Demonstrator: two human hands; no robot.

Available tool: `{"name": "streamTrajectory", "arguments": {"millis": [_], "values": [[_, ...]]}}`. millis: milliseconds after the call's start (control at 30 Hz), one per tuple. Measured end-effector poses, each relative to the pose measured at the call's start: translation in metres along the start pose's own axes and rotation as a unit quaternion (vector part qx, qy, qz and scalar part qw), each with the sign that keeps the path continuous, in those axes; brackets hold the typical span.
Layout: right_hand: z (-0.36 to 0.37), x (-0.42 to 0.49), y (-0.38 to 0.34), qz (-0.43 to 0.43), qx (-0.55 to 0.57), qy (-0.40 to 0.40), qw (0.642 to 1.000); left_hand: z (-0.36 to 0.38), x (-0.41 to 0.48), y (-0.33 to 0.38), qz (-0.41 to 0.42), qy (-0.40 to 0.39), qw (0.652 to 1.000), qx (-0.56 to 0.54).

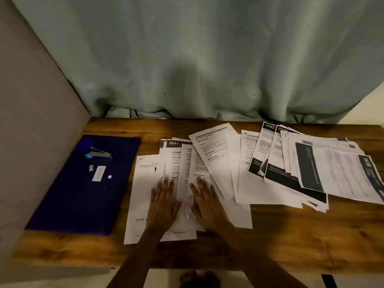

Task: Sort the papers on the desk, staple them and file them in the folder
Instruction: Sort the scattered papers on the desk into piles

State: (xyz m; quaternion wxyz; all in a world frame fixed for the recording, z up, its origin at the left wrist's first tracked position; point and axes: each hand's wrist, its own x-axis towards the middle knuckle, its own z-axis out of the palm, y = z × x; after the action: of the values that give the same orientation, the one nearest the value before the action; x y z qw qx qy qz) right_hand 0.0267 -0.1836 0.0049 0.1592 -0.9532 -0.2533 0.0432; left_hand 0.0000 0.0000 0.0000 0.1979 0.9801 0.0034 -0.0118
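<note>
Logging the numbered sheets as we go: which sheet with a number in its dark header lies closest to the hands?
The sheet headed 2641, just beyond the left hand. The sheet headed 2692 lies well off to the right.

Views: a single picture is given, taken by a wide-angle camera worn on the person's head.
Position: the camera is held above the near edge of the wooden desk (291, 235), over the person's own forearms.
Direction: it is pointed forward and steeply down. The curtain (207, 59) behind the desk is taken in across the upper half.
Nearness: the left hand (164, 201) and right hand (204, 201) are seen close, low in the middle.
Width: the desk is covered from the folder (83, 194) by the left wall (31, 121) to the spread papers (245, 183) at the right.
Lower edge: a strip of floor (162, 277) is caught below the desk's near edge.
</note>
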Motion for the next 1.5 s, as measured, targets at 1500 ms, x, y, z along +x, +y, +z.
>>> {"name": "streamTrajectory", "arguments": {"millis": [1500], "values": [[-0.01,-0.043,0.058,0.133,-0.03,0.168,0.976,0.044,-0.048,0.04,0.04,0.047,0.995,0.077]]}}
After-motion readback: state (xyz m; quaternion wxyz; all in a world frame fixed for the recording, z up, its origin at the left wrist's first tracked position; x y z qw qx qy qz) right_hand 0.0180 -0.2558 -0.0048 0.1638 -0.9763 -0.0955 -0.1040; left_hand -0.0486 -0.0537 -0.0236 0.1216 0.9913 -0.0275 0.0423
